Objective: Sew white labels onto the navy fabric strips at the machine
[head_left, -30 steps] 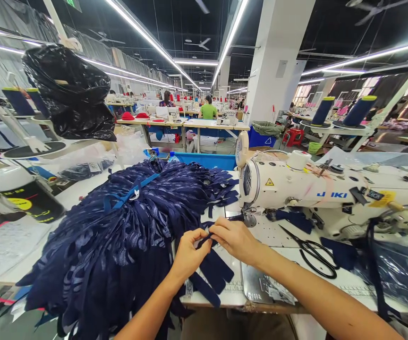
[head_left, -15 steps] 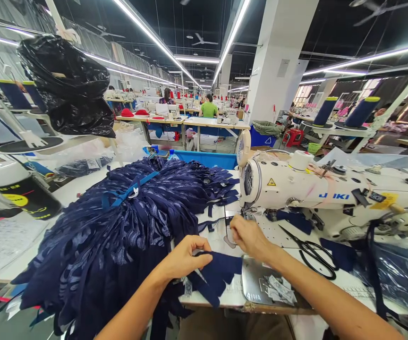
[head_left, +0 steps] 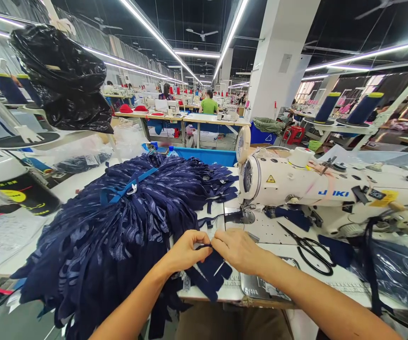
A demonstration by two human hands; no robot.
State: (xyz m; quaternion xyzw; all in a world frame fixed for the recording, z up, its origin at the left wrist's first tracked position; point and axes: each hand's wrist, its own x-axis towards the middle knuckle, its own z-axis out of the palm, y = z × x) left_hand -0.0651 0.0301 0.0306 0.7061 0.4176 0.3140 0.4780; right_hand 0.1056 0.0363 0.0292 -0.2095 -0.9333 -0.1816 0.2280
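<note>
My left hand point(head_left: 189, 251) pinches the upper edge of a navy fabric piece point(head_left: 209, 278) between thumb and fingers. My right hand point(head_left: 237, 250) meets it there, its fingers closed on the same edge; its fingertips are partly hidden. The piece hangs down over the table's front edge area, with pale slivers showing on it that I cannot make out. Left of my hands lies a large bundle of navy garment pieces point(head_left: 133, 222), tied with a blue strip point(head_left: 133, 185). The white sewing machine point(head_left: 278, 184) stands beyond my right hand, its needle plate point(head_left: 239, 216) uncovered.
Black scissors point(head_left: 310, 250) lie right of my right forearm. A metal tray point(head_left: 251, 285) sits partly under that forearm. A spray can point(head_left: 20, 186) and a paper sheet point(head_left: 4, 241) are at the left. Bagged navy fabric point(head_left: 395, 269) lies far right.
My right hand has moved from beside the needle area down and left, to the fabric at my left fingertips. My left hand has stayed nearly in place, still pinching the piece.
</note>
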